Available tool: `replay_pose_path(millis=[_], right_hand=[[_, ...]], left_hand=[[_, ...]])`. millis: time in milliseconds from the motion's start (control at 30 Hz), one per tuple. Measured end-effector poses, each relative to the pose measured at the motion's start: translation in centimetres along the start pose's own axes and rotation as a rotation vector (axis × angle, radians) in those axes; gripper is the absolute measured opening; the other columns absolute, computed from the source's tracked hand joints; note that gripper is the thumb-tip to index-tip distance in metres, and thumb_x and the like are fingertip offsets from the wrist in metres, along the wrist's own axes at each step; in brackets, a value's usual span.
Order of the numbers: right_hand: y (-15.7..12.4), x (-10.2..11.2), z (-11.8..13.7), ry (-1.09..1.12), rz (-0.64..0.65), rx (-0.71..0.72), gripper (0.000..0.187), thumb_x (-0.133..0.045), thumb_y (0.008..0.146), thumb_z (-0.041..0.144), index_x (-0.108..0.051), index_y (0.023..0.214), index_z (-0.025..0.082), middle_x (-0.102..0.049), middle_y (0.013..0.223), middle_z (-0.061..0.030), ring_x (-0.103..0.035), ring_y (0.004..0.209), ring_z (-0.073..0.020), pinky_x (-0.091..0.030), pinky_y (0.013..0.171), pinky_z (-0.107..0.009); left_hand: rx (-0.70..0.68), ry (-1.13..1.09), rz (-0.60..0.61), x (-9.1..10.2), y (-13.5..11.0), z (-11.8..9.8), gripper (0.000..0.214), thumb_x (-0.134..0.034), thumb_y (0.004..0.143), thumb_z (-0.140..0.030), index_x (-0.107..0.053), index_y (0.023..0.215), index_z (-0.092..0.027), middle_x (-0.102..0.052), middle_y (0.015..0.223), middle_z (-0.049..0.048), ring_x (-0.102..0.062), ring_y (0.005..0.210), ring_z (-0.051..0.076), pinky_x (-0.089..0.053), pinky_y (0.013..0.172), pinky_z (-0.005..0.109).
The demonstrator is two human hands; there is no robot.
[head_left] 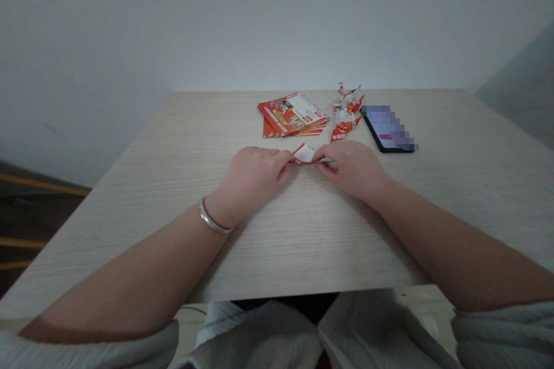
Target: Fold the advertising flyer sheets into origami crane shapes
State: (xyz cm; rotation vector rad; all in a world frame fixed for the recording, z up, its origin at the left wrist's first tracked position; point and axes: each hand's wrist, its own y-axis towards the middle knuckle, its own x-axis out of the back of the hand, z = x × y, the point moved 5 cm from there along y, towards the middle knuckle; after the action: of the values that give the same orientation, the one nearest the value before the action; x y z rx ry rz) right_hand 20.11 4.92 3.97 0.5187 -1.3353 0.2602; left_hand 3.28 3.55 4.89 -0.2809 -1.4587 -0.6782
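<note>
A small folded piece of paper (305, 153), white with red edges, lies between my two hands on the table. My left hand (258, 176) pinches its left end between thumb and fingers, and a silver bracelet (212, 219) circles that wrist. At the right end, my right hand (352, 167) grips the paper with thumb and forefinger. Just beyond the hands sits a stack of printed red and orange leaflets (294, 114). To its right is a crumpled or folded bundle of red and white printed paper (346, 112). My fingers partly cover the held paper.
A phone (388, 128) with its screen lit lies to the right of the paper bundle. The pale wood-grain table (173, 144) meets a plain wall (277, 17) at its far edge. At the left, shelf-like yellow bars (43, 184) show beside the table.
</note>
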Motion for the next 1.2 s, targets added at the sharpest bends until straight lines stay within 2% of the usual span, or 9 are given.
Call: replay_pose_path(millis=[100,267,400,700,800,1033,1200], right_hand=[[-0.3,0.4,0.6,0.037,-0.058,0.031,0.021,-0.055,0.095,0.028,-0.074,0.102,0.023,-0.078,0.097,-0.0070,-0.069,0.091,-0.0243,-0.043,0.078,-0.034],[-0.8,1.3,1.6,0.082,-0.266,0.063,0.018,-0.057,0.093,0.028,-0.074,0.098,0.022,-0.078,0.090,-0.0056,-0.070,0.085,-0.0236,-0.043,0.074,-0.034],[-0.9,1.6,2.3,0.078,-0.330,0.099,0.015,-0.057,0.090,0.025,-0.071,0.090,0.022,-0.076,0.084,-0.0044,-0.068,0.080,-0.0220,-0.043,0.071,-0.033],[-0.7,1.4,1.4,0.043,-0.331,0.086,0.010,-0.058,0.085,0.021,-0.068,0.083,0.022,-0.074,0.077,-0.0034,-0.067,0.075,-0.0210,-0.040,0.066,-0.032],[-0.7,1.3,0.9,0.041,-0.340,0.082,0.010,-0.059,0.082,0.020,-0.068,0.082,0.022,-0.075,0.079,-0.0036,-0.068,0.077,-0.0213,-0.042,0.067,-0.032],[-0.9,1.5,-1.2,0.013,-0.348,0.003,0.011,-0.058,0.081,0.020,-0.069,0.084,0.022,-0.076,0.085,-0.0048,-0.069,0.080,-0.0229,-0.044,0.068,-0.032],[-1.2,1.8,-2.5,0.044,-0.383,-0.036,0.011,-0.058,0.081,0.020,-0.069,0.085,0.023,-0.076,0.089,-0.0044,-0.069,0.082,-0.0228,-0.044,0.069,-0.032]], left_hand=[[-0.044,-0.027,-0.104,0.4,0.1,-0.3,0.032,-0.045,0.102,-0.033,-0.072,0.096,-0.017,-0.077,0.086,0.0080,-0.071,0.075,0.023,-0.047,0.067,0.036],[-0.091,-0.014,-0.295,1.5,-0.2,-0.9,0.029,-0.049,0.101,-0.031,-0.069,0.084,-0.019,-0.073,0.077,0.0048,-0.066,0.069,0.020,-0.043,0.066,0.035],[-0.112,-0.022,-0.368,2.0,-0.5,-1.4,0.024,-0.051,0.099,-0.027,-0.068,0.084,-0.018,-0.073,0.082,0.0054,-0.065,0.072,0.020,-0.043,0.066,0.034],[-0.144,0.036,-0.393,2.3,-0.6,-1.2,0.024,-0.053,0.097,-0.024,-0.065,0.078,-0.018,-0.070,0.077,0.0053,-0.065,0.073,0.022,-0.045,0.070,0.038],[-0.127,0.035,-0.368,2.3,-0.6,-0.9,0.023,-0.052,0.097,-0.025,-0.065,0.080,-0.018,-0.070,0.078,0.0055,-0.066,0.074,0.023,-0.044,0.069,0.038],[0.033,0.045,-0.233,2.6,-0.4,0.4,0.023,-0.051,0.098,-0.025,-0.067,0.083,-0.018,-0.072,0.085,0.0073,-0.067,0.080,0.025,-0.043,0.071,0.038],[0.107,0.045,-0.199,2.6,-0.3,1.1,0.023,-0.048,0.099,-0.025,-0.069,0.090,-0.018,-0.072,0.089,0.0085,-0.066,0.083,0.025,-0.044,0.073,0.038]])
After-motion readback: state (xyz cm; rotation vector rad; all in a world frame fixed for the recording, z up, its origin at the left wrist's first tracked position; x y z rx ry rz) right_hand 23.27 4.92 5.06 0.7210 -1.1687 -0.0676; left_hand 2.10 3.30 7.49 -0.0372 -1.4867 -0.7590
